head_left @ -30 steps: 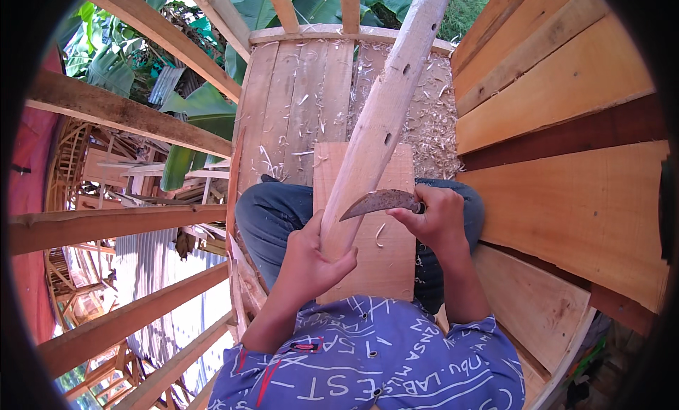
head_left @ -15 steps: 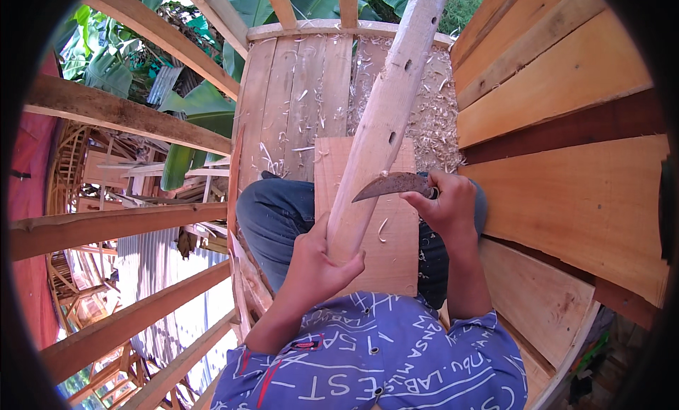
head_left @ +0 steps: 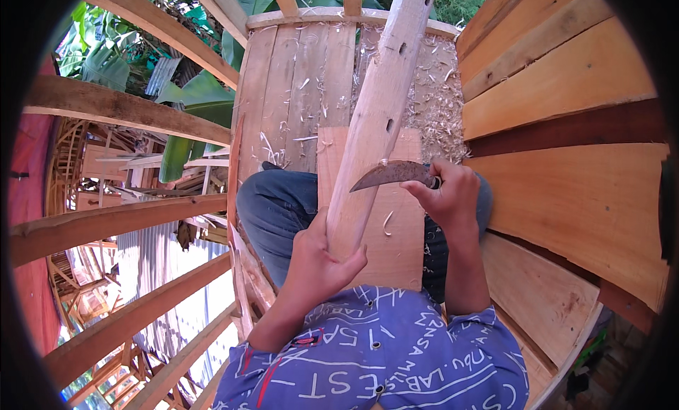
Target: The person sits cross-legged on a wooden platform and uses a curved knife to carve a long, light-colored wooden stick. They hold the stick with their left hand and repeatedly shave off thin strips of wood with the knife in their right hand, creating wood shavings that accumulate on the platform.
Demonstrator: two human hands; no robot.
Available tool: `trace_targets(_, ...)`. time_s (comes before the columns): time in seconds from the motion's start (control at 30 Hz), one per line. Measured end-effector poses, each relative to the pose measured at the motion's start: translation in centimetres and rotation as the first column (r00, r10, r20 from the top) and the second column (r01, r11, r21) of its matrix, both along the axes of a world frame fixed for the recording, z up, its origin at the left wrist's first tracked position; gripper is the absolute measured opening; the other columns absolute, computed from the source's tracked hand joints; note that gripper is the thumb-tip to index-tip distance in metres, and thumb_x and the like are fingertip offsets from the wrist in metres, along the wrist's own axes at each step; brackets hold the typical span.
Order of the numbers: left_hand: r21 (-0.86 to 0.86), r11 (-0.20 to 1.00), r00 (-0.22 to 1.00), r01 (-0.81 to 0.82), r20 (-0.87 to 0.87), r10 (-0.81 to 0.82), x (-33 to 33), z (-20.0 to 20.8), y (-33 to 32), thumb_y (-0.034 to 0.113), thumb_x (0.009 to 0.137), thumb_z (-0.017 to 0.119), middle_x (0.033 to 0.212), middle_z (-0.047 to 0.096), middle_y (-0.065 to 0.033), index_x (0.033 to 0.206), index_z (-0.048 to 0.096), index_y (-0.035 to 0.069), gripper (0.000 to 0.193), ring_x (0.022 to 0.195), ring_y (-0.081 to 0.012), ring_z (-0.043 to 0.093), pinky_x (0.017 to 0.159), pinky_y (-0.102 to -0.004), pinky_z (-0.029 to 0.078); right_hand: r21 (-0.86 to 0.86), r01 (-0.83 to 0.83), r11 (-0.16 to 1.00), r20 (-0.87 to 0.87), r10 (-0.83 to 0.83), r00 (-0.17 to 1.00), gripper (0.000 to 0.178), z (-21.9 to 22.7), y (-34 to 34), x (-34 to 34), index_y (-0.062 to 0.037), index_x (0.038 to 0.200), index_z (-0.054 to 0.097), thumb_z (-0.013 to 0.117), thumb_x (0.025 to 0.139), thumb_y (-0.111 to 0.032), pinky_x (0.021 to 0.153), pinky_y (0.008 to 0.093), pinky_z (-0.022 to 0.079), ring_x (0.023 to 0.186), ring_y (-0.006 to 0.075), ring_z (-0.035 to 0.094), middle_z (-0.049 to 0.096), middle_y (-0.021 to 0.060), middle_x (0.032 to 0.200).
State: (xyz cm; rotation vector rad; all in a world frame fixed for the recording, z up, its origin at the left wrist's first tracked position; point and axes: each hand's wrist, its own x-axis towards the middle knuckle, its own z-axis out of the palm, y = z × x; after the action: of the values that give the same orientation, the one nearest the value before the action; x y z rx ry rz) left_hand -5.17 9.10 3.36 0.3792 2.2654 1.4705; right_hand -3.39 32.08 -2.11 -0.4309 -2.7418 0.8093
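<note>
A long pale wooden pole (head_left: 373, 113) with several dark slots slants up and away from my lap. My left hand (head_left: 322, 253) is wrapped round its near end. In my right hand (head_left: 453, 196) is a curved knife (head_left: 396, 173) with a rusty, dark blade; most of its handle is hidden in my fist. The blade lies across the pole, pointing left, with a small curl of wood at its upper edge. Beneath the pole, a flat wooden board (head_left: 396, 258) rests over my lap between my knees, and a loose shaving (head_left: 387, 225) lies on it.
Wood shavings (head_left: 435, 92) litter the plank floor (head_left: 283, 92) ahead, thickest at the right. Upright planks (head_left: 566, 205) wall the right side. Spaced wooden bars (head_left: 127, 226) line the left, with leaves, timber and corrugated sheets beyond.
The view has shifted slightly. Both hands keep their grips, and the knife blade stays across nearly the same part of the pole.
</note>
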Motion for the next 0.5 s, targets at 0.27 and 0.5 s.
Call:
trace_targets(0.27, -0.042, 0.996, 0.993, 0.076, 0.092, -0.072, 0.9, -2.2, -3.0, 0.01, 0.068, 0.069, 0.077, 0.065, -0.013, 0.112, 0.052, -0.007, 0.05, 0.065, -0.0206, 0.066, 0.062, -0.0305, 0.051, -0.342, 0.271, 0.9, -0.04, -0.302, 0.952, 0.067, -1.5, 7.9, -1.5, 0.0062, 0.059, 0.047, 0.057, 0.089, -0.052, 0.047, 0.0367, 0.035, 0.05, 0.0129, 0.036, 0.038, 0.0101, 0.047)
trace_targets(0.5, 0.117, 0.975, 0.905, -0.189, 0.405, 0.127, -2.2, -1.6, -3.2, 0.004, 0.073, 0.071, 0.082, 0.062, -0.0076, 0.113, 0.051, -0.006, 0.046, 0.061, -0.008, 0.059, 0.048, -0.0217, 0.048, -0.548, -0.018, 0.837, 0.023, 0.036, 0.999, 0.053, -2.9, -0.9, 0.9, 0.0034, 0.063, 0.055, 0.065, 0.086, -0.043, 0.047, 0.0331, 0.036, 0.048, 0.0149, 0.038, 0.044, 0.0115, 0.049)
